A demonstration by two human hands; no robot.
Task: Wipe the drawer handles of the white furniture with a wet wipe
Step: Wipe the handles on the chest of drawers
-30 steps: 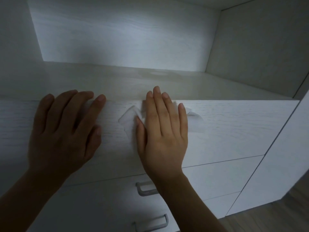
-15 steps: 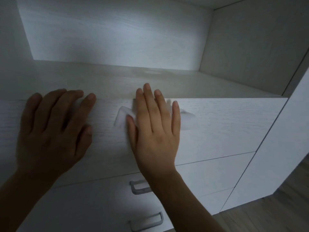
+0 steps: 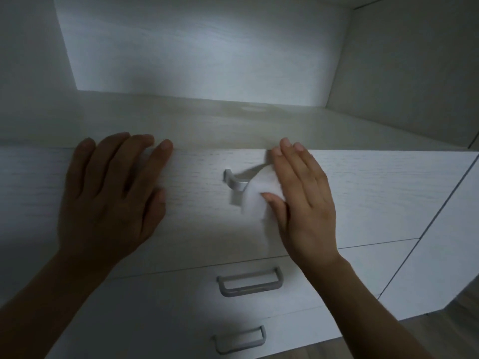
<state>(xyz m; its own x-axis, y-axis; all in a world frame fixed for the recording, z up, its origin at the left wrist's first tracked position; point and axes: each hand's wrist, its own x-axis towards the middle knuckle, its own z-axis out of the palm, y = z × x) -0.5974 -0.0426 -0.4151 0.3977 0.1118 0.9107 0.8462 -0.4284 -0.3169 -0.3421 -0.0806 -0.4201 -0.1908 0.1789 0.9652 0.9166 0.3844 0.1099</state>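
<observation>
One white wipe (image 3: 259, 200) (crumpled) covers half the silver top handle (image 3: 234, 180).

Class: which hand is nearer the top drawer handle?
Right. The right hand presses the wipe on the handle's right end; the left hand lies flat on the drawer front, apart to the handle's left.

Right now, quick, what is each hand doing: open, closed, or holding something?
Left hand: open, flat on the white wood-grain drawer front, holding nothing.
Right hand: open, straight fingers pressing the white wet wipe against the silver metal bar handle.
</observation>
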